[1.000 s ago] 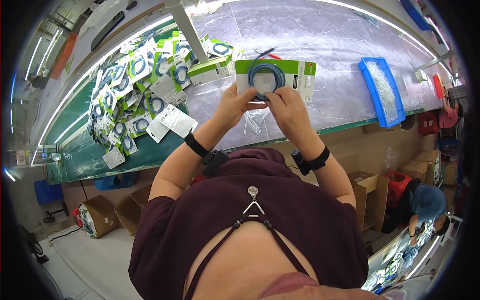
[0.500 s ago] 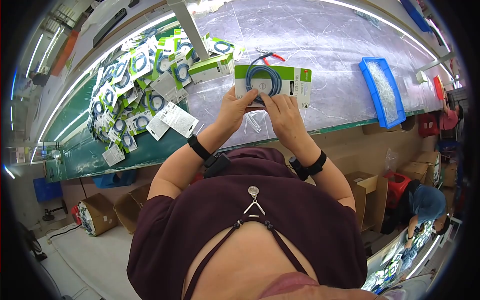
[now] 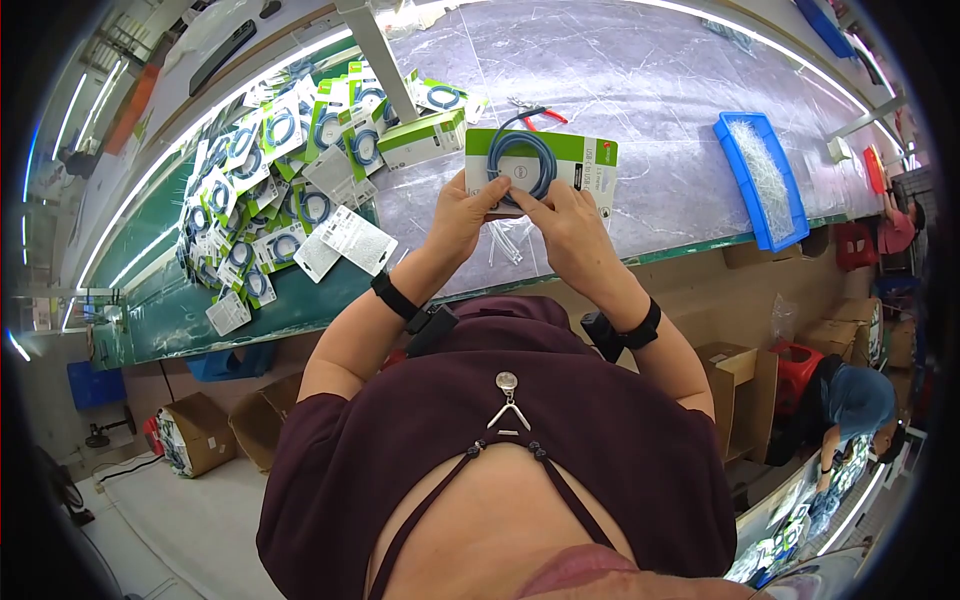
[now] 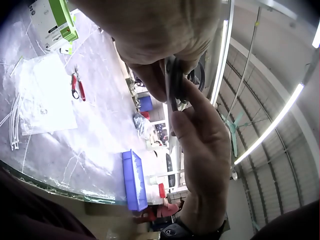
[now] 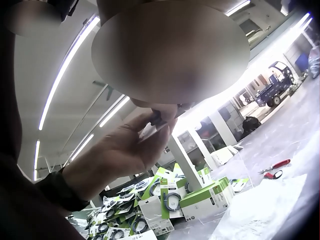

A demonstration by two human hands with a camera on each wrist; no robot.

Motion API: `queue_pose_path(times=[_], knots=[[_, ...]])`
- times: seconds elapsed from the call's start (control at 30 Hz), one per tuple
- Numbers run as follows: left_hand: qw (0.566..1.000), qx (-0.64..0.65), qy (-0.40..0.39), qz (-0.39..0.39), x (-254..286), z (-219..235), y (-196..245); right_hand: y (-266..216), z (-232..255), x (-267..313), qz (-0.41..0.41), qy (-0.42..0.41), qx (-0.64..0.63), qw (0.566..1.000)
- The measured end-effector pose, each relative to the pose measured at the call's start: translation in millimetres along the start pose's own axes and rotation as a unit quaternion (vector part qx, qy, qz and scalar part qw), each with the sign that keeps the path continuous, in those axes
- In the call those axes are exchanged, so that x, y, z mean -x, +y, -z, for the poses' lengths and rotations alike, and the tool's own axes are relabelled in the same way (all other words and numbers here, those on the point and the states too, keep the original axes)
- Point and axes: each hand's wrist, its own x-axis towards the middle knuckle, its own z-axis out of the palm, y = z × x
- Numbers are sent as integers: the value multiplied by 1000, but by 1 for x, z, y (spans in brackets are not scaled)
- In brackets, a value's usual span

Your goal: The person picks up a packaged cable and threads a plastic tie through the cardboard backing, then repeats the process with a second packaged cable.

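A green-and-white retail card (image 3: 600, 155) carries a coiled blue-grey cable (image 3: 549, 168) on its front. My left hand (image 3: 463, 218) holds the card's lower left, thumb on the coil's lower edge. Close beside it, my right hand (image 3: 578, 232) pinches at the bottom of the coil and card, thumb reaching toward the left thumb. The card is held up over the table's near side. In the left wrist view, the card stands edge-on between both hands, with the right hand (image 4: 202, 150) at its lower end. The left hand (image 5: 122, 152) grips it in the right wrist view.
A pile of carded cables (image 3: 283, 130) covers the left, beside a green-and-white box (image 3: 425, 142) and a metal post (image 3: 378, 62). Red-handled pliers (image 3: 545, 122) lie behind the card. White ties (image 3: 507, 243) lie near the front edge. A blue tray (image 3: 786, 243) of clear pieces stands right.
The card, lowered slightly from a second ago, has shifted a little left, and the pliers behind it now show. Both hands have kept hold at its lower edge, the right thumb adjusting near the coil.
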Motion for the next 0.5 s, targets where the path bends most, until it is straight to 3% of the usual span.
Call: queue_pose_path(times=[0.27,0.5], knots=[[1000,-10,-7,10,0,7,8,-2,-7,-1,13,87,29,996],[986,104,-114,60,4,23,-4,3,-8,-6,16,133,12,991]])
